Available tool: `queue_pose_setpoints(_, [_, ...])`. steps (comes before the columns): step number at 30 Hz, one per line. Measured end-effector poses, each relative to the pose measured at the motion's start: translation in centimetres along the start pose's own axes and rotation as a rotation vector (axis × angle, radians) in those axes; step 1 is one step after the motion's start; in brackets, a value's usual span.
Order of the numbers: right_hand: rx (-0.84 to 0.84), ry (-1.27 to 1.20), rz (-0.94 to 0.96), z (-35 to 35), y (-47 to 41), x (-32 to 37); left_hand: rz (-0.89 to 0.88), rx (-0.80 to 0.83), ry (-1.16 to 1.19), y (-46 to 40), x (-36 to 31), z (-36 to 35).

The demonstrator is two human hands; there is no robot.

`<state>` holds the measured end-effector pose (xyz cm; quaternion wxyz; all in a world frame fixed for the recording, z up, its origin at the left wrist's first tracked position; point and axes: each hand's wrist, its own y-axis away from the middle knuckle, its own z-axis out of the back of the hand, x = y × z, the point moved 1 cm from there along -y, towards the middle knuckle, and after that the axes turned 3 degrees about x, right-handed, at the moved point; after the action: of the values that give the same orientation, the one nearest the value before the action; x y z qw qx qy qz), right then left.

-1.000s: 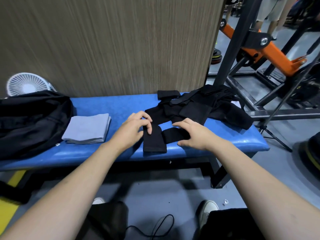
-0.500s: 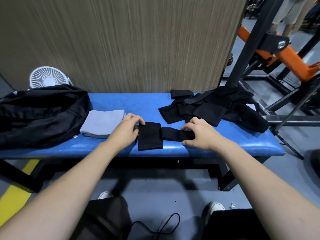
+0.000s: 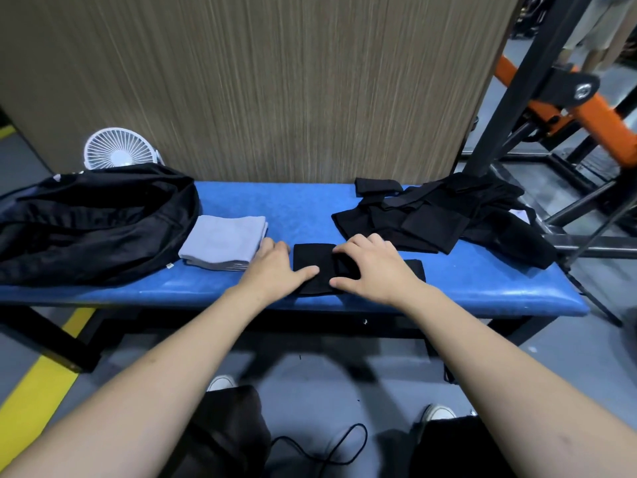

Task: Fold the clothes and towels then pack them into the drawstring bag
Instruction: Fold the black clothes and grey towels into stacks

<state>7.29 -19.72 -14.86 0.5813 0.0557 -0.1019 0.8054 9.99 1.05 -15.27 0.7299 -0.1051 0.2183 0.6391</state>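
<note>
Both hands on a small black cloth (image 3: 312,262) lying flat on the blue bench (image 3: 275,208), near edge, centre. Left hand (image 3: 275,269) rests at the cloth's left side, fingers relaxed and spread, thumb pressing on the fabric, nothing grasped. Right hand (image 3: 374,267) lies palm-down over the cloth's right part, fingers bent with tips pressing the fabric; cannot tell if it pinches a fold. A strip of the cloth sticks out right of that hand. Folded grey towel stack (image 3: 224,241) just left of the left hand, apart from it. Black drawstring bag (image 3: 89,222) at the bench's left end, touching the towels. Unfolded black clothes pile (image 3: 444,215) far right on the bench. White fan (image 3: 119,150) behind the bag.
</note>
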Motion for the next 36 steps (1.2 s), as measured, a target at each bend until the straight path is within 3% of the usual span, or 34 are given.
queue_pose_setpoints(5, [0.03, 0.004, -0.017, -0.9, -0.7, 0.9, -0.019, 0.01, 0.137, 0.1, 0.2, -0.4])
queue_pose_setpoints(10, [0.035, -0.049, -0.024, -0.8, -0.6, 0.7, -0.075, 0.048, 0.511, 0.2, 0.0, -0.1])
queue_pose_setpoints(12, [0.039, -0.06, -0.024, -0.7, -0.5, 0.7, -0.096, 0.061, 0.512, 0.3, -0.2, -0.1])
queue_pose_setpoints(17, [0.025, -0.052, -0.058, -0.3, -0.4, 0.0, -0.115, -0.161, 0.552, 0.1, -0.8, 1.4])
queue_pose_setpoints(22, [0.01, -0.042, -0.085, -0.3, -0.2, -0.5, -0.216, -0.357, 0.421, 0.6, -0.7, 2.8])
queue_pose_setpoints(27, [0.02, -0.017, -0.131, 0.1, -0.1, -1.2, -0.325, -0.079, 0.441, 1.8, -2.4, 1.1])
queue_pose_setpoints(30, [0.047, -0.02, -0.166, 0.4, 0.2, -1.7, -0.327, 0.039, 0.281, 1.5, -2.3, -0.4])
queue_pose_setpoints(33, [0.053, -0.034, -0.188, 0.9, 0.5, -2.1, -0.34, -0.02, 0.104, 0.8, -1.7, -0.9])
queue_pose_setpoints(36, [0.06, -0.015, -0.19, 1.1, 0.7, -2.6, -0.154, -0.172, -0.005, 0.6, -1.3, -0.4])
